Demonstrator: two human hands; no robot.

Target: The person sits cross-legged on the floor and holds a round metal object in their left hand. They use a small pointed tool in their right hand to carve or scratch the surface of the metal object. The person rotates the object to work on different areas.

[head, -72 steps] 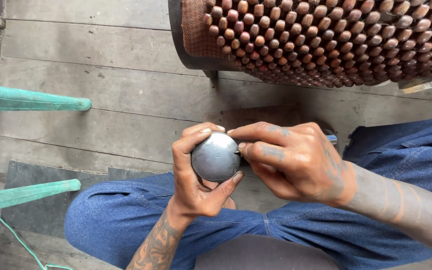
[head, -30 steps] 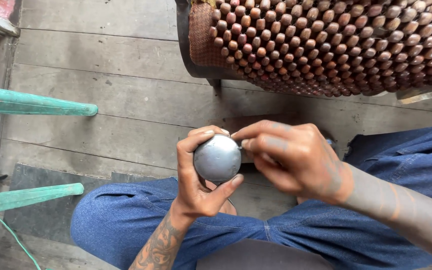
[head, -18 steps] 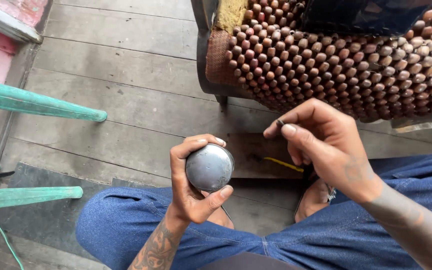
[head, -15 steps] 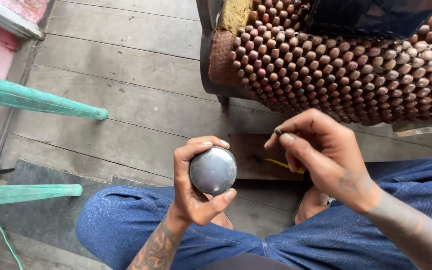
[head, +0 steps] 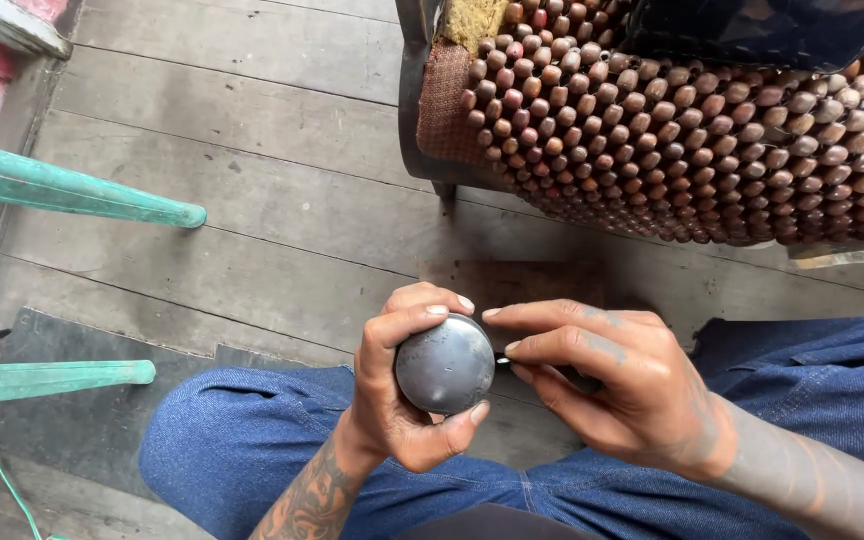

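Note:
My left hand (head: 404, 400) grips a round grey metal ball (head: 445, 365) between thumb and fingers, held above my lap. My right hand (head: 607, 375) is beside the ball on its right, with the fingertips pinched against its side. A small pale object shows between those fingertips and the ball; I cannot tell what it is. Both forearms are tattooed, and my legs in blue jeans (head: 252, 440) lie below the hands.
A seat covered with brown wooden beads (head: 692, 130) stands ahead on a worn plank floor (head: 252, 200). Two green painted wooden bars (head: 72, 190) stick in from the left. A dark mat (head: 82, 430) lies under my left knee.
My right hand had lifted away from the ball to the right and has now come back, its fingertips against the ball's side. My left hand kept hold of the ball.

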